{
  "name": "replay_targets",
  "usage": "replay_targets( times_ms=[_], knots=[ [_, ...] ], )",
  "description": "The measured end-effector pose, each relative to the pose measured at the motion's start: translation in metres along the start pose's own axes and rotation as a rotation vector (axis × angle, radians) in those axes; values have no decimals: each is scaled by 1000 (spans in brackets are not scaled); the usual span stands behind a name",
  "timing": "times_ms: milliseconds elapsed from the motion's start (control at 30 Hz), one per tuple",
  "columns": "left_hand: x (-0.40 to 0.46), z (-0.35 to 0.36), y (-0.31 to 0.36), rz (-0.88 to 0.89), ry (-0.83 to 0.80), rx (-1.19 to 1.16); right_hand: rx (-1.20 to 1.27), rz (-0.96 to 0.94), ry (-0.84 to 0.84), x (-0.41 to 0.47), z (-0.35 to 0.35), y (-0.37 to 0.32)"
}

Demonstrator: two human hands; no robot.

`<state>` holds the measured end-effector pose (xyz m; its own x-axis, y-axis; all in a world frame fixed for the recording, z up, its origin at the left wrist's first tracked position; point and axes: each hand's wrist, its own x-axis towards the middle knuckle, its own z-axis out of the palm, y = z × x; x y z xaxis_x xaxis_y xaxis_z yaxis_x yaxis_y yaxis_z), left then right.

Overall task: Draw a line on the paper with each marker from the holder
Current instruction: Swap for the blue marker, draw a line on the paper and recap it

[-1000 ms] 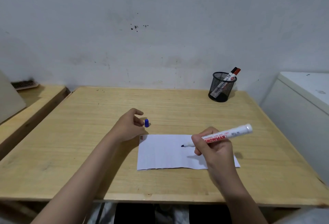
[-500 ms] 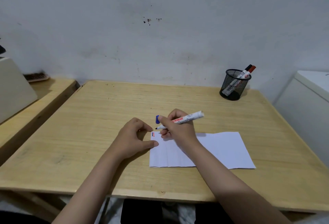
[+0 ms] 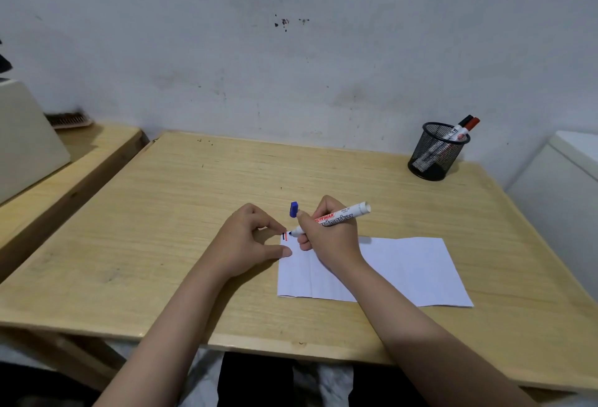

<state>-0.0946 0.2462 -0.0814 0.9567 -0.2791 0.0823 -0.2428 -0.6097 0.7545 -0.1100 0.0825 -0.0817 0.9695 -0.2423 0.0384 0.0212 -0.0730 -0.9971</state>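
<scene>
A white sheet of paper [image 3: 404,270] lies on the wooden table [image 3: 155,245]. My right hand [image 3: 330,241] grips an uncapped white marker [image 3: 343,215], its blue tip touching the paper's top left corner beside two short marks [image 3: 285,236], one black and one red. The marker's blue cap [image 3: 293,209] stands on the table just behind that corner. My left hand [image 3: 249,241] rests on the paper's left edge, thumb and forefinger apart, pressing it down. A black mesh holder [image 3: 433,156] at the far right contains a black-capped and a red-capped marker [image 3: 466,125].
A second wooden surface [image 3: 74,173] adjoins on the left, with a cream box [image 3: 26,134] and a brush [image 3: 69,120] on it. A white cabinet [image 3: 563,186] stands close to the table's right edge. A grey wall runs behind.
My right hand has carried the marker from the paper's middle to its top left corner, and the tip now touches the sheet. My left hand has settled onto the paper's edge. The view shifted left.
</scene>
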Motion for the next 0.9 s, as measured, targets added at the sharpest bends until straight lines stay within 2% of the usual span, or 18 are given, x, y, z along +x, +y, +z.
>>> replay_targets(
  times_ms=[133,667,900],
  knots=[
    [-1,1,-2,2,25,90,-24,-6,3,1,1,1],
    [2,3,-7,-14,39,77,-35,67,-38,5,0,1],
    [3,2,-3,-20,13,93,237,91,101,6,-9,-3]
  ],
)
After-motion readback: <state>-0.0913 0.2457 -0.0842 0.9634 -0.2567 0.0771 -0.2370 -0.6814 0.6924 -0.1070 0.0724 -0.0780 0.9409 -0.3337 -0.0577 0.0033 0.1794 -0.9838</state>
